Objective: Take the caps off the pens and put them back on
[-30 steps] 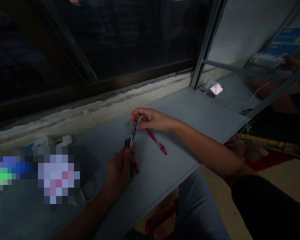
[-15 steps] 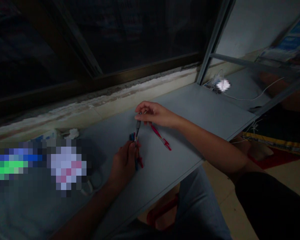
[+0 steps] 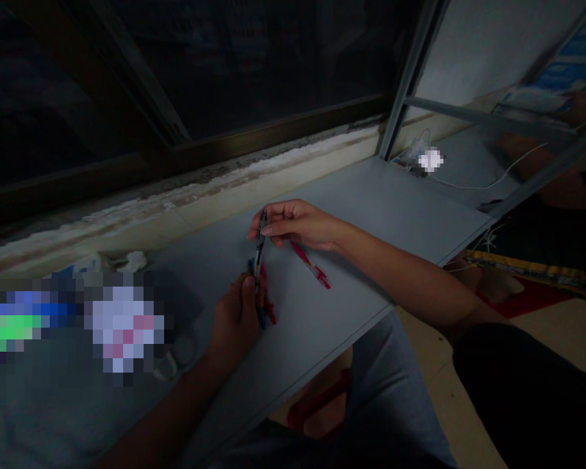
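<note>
A black-and-clear pen (image 3: 259,251) stands tilted between my hands above the grey desk. My left hand (image 3: 234,312) is closed, its thumb and fingers around the pen's lower end. At the upper end, my right hand (image 3: 293,225) pinches the same pen between thumb and fingers. Close by the left fingers show a blue pen (image 3: 262,318) and a red pen (image 3: 270,311), partly hidden; whether the hand grips them I cannot tell. Another red pen (image 3: 312,266) lies on the desk (image 3: 342,286) below my right wrist.
Blurred-out items (image 3: 124,326) and a pale loop of cord (image 3: 166,368) are at the left of the desk. A window ledge (image 3: 215,176) runs behind it. To the right stand a metal frame post (image 3: 395,124), a white cable (image 3: 469,187) and another person's arm (image 3: 542,163).
My right hand has shifted its grip, and the pen's upper end now rises past the thumb. The pen's grey grip section no longer shows there. The camera view has shifted slightly.
</note>
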